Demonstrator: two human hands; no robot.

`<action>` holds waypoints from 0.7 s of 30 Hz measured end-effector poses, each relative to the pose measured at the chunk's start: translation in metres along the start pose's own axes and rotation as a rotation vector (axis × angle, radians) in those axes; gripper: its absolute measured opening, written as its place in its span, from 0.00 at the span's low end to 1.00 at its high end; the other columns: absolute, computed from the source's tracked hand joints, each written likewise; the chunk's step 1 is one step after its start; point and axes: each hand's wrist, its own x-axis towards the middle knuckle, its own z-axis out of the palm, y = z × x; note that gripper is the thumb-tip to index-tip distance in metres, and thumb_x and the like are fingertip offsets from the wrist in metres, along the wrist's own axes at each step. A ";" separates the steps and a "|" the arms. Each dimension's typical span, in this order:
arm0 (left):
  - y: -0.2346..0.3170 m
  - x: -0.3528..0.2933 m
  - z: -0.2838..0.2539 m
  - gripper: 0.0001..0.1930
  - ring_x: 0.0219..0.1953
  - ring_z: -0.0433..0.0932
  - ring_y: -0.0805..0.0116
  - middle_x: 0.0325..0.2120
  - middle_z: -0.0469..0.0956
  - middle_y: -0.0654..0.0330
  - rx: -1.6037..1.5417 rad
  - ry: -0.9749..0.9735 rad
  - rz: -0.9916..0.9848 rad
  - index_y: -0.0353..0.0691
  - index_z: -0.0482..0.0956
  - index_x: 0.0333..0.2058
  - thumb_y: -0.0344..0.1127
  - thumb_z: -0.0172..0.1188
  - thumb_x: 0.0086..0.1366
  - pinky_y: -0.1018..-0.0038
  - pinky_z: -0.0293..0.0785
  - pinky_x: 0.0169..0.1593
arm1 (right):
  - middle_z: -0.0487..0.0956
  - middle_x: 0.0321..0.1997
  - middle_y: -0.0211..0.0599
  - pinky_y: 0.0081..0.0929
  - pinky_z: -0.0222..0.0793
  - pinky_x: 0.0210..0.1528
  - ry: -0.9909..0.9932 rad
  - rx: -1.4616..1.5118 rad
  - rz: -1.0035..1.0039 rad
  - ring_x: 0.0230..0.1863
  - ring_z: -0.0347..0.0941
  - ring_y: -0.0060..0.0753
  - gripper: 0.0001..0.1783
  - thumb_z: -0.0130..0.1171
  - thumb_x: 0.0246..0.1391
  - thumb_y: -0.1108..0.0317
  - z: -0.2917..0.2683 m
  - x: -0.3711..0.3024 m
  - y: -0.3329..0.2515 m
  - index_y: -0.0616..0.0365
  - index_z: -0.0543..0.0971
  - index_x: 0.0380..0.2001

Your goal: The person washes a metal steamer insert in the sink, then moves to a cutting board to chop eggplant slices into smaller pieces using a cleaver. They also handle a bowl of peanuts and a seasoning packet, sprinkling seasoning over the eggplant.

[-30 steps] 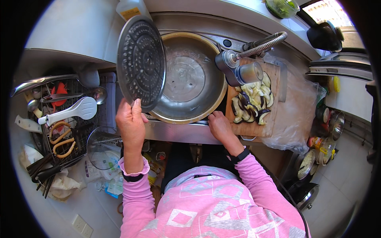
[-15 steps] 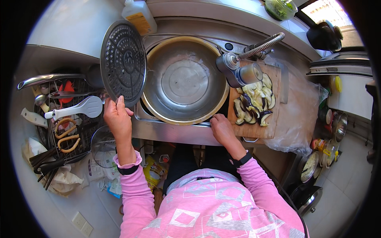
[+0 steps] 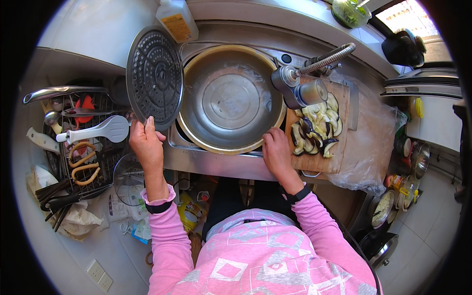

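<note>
My left hand [image 3: 146, 142] grips the lower edge of a round, dark metal steamer plate [image 3: 155, 81] full of holes, holding it tilted up left of the sink. A wide metal basin [image 3: 196, 137] with a gold-toned rim rests over the sink; its inside looks wet. The fingers of my right hand [image 3: 278, 152] are curled on the basin's near right rim. Beside that hand lies a wooden cutting board [image 3: 319, 164] with sliced eggplant [image 3: 317, 123] heaped on it. A tap head [image 3: 297, 91] on a flexible metal hose hangs over the basin's right side.
To the left, a wire rack [image 3: 105, 105] carries a white spatula [image 3: 101, 129], a knife and other utensils. A white bottle [image 3: 177, 22] stands behind the plate. Along the board's right edge lies a cleaver blade [image 3: 353, 105], near a clear plastic bag [image 3: 376, 142]. A bowl of greens [image 3: 350, 12] sits on the back ledge.
My right hand has moved up a little, its fingers now higher on the basin's rim. The steamer plate stays raised in my left hand, almost unmoved.
</note>
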 end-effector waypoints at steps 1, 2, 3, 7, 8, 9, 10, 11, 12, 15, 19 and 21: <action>0.000 0.000 0.000 0.05 0.15 0.69 0.79 0.28 0.73 0.62 0.034 -0.005 -0.019 0.30 0.76 0.38 0.26 0.54 0.67 0.81 0.66 0.20 | 0.72 0.37 0.48 0.47 0.66 0.45 0.010 -0.015 -0.033 0.43 0.69 0.52 0.08 0.56 0.46 0.77 0.002 0.004 0.001 0.63 0.75 0.33; -0.001 0.000 0.000 0.05 0.15 0.69 0.79 0.28 0.73 0.62 0.014 -0.001 0.001 0.30 0.76 0.38 0.26 0.54 0.67 0.80 0.66 0.20 | 0.72 0.37 0.47 0.49 0.65 0.46 0.019 -0.034 -0.065 0.44 0.68 0.52 0.09 0.56 0.46 0.77 0.005 0.008 0.003 0.64 0.76 0.34; -0.001 0.000 0.001 0.05 0.15 0.69 0.79 0.28 0.73 0.62 0.012 0.001 -0.004 0.30 0.76 0.38 0.26 0.54 0.67 0.80 0.66 0.20 | 0.73 0.39 0.47 0.48 0.65 0.47 -0.035 -0.055 -0.061 0.46 0.68 0.51 0.12 0.57 0.46 0.76 0.008 0.012 0.004 0.62 0.76 0.37; -0.001 0.001 0.003 0.05 0.15 0.69 0.79 0.28 0.73 0.62 -0.007 0.012 -0.017 0.30 0.76 0.38 0.26 0.54 0.67 0.80 0.66 0.21 | 0.75 0.47 0.46 0.45 0.65 0.51 -0.407 -0.174 0.049 0.52 0.68 0.51 0.19 0.59 0.45 0.73 0.028 0.029 0.012 0.58 0.78 0.44; -0.001 0.001 0.004 0.05 0.15 0.69 0.79 0.29 0.73 0.62 -0.002 0.020 -0.005 0.29 0.76 0.38 0.26 0.54 0.67 0.80 0.66 0.21 | 0.76 0.48 0.46 0.43 0.65 0.52 -0.535 -0.209 0.097 0.53 0.68 0.51 0.19 0.58 0.45 0.72 0.036 0.035 0.015 0.57 0.79 0.45; -0.001 0.002 0.004 0.06 0.15 0.69 0.79 0.29 0.73 0.62 0.002 0.023 0.010 0.29 0.76 0.38 0.26 0.54 0.67 0.80 0.66 0.21 | 0.76 0.49 0.46 0.43 0.65 0.51 -0.528 -0.231 0.098 0.54 0.68 0.51 0.19 0.58 0.45 0.71 0.045 0.040 0.018 0.57 0.79 0.44; -0.002 0.003 0.004 0.06 0.15 0.69 0.79 0.29 0.73 0.62 0.021 0.028 0.022 0.29 0.76 0.38 0.26 0.54 0.67 0.81 0.66 0.21 | 0.76 0.50 0.46 0.42 0.65 0.51 -0.521 -0.253 0.100 0.54 0.68 0.51 0.19 0.58 0.45 0.70 0.055 0.045 0.020 0.57 0.79 0.44; -0.001 0.004 0.004 0.06 0.15 0.69 0.79 0.30 0.73 0.62 0.012 0.029 0.027 0.29 0.76 0.38 0.26 0.54 0.67 0.81 0.66 0.21 | 0.76 0.50 0.46 0.41 0.66 0.50 -0.467 -0.265 0.076 0.54 0.68 0.50 0.19 0.58 0.45 0.70 0.064 0.048 0.022 0.56 0.80 0.44; -0.001 0.005 0.005 0.06 0.15 0.69 0.79 0.30 0.73 0.61 0.016 0.034 0.032 0.29 0.76 0.38 0.26 0.54 0.67 0.80 0.66 0.21 | 0.77 0.49 0.46 0.42 0.66 0.49 -0.456 -0.297 0.095 0.53 0.69 0.50 0.18 0.58 0.45 0.70 0.073 0.050 0.024 0.57 0.80 0.42; 0.000 0.010 0.005 0.06 0.15 0.69 0.78 0.30 0.73 0.61 0.013 0.054 0.041 0.29 0.76 0.38 0.26 0.55 0.67 0.80 0.66 0.21 | 0.79 0.46 0.45 0.42 0.66 0.46 -0.450 -0.339 0.104 0.49 0.71 0.49 0.14 0.57 0.45 0.70 0.094 0.059 0.029 0.57 0.82 0.38; 0.001 0.016 0.006 0.05 0.15 0.69 0.77 0.29 0.72 0.61 0.027 0.085 0.059 0.29 0.76 0.37 0.26 0.55 0.67 0.79 0.66 0.20 | 0.80 0.41 0.44 0.42 0.66 0.47 -0.706 -0.355 0.132 0.48 0.73 0.48 0.12 0.58 0.43 0.70 0.098 0.068 0.029 0.56 0.84 0.33; -0.001 0.019 0.006 0.05 0.14 0.69 0.76 0.28 0.72 0.60 0.050 0.088 0.068 0.29 0.76 0.36 0.26 0.55 0.67 0.78 0.66 0.20 | 0.80 0.41 0.44 0.41 0.66 0.48 -0.696 -0.359 0.131 0.49 0.73 0.48 0.11 0.58 0.42 0.70 0.092 0.068 0.026 0.56 0.84 0.32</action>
